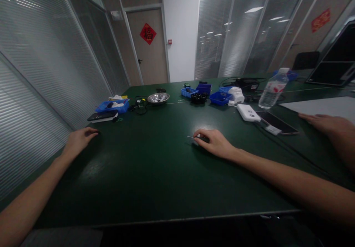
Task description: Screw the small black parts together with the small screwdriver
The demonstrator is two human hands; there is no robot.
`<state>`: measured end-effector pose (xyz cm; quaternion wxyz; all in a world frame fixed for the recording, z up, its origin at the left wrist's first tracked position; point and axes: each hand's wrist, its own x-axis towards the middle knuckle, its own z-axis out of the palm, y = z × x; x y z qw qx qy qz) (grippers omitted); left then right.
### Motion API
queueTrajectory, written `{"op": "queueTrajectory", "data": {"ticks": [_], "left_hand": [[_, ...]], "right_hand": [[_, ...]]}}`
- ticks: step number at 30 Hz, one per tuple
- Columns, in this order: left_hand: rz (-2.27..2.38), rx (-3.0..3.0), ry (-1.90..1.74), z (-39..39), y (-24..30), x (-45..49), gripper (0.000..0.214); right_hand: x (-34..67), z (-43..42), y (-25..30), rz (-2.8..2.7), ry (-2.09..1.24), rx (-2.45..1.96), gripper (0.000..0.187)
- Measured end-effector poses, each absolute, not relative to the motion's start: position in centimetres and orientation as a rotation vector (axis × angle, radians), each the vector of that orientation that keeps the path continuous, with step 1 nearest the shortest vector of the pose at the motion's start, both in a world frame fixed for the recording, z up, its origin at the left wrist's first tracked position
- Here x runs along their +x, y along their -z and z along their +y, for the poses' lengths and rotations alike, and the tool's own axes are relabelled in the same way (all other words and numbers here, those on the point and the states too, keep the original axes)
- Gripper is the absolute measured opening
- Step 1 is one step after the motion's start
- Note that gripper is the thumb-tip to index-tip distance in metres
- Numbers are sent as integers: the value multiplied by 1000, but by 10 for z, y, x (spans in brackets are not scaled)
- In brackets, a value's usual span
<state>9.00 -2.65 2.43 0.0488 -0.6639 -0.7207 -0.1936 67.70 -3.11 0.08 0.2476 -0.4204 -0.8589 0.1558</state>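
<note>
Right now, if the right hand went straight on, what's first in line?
Nothing near: the right hand points leftward across the green tabletop. The way looks free until possibly the left hand or black cable; depth and exact line are unclear.

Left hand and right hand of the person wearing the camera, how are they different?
The left hand is near the green table's left edge; the right hand is closer to the middle. A thin pale piece pokes out of the right hand; I can't tell if the left hand holds anything. Both are bare.
</note>
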Motion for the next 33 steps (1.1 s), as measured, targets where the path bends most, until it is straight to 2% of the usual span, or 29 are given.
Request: {"op": "queueTrajectory", "data": {"ticks": [4, 7, 11, 15, 18, 26, 33], "left_hand": [[-2185, -2141, 779, -27, -29, 136, 46], [-2057, -2446, 897, -29, -30, 200, 42], [-1635, -3018, 1004, -47, -26, 300, 25], [-1267, -3342, 1047, -68, -15, 370, 18], [-1189, -3399, 1028, -74, -7, 386, 17], [-1352, -3346, 1007, -69, 0, 378, 16], [-1403, -3335, 971, -69, 0, 379, 25]], "right_hand": [[677, -30, 0, -2361, -417, -1146, 25], [678, -29, 1, -2357, -399, -1149, 25], [675, -33, 1, -2362, -399, -1175, 26], [669, -43, 1, -2369, -483, -1123, 27], [666, -49, 1, -2367, -541, -1056, 26], [664, -55, 0, -2373, -575, -1023, 25], [662, -59, -1, -2413, -567, -953, 22]]}}
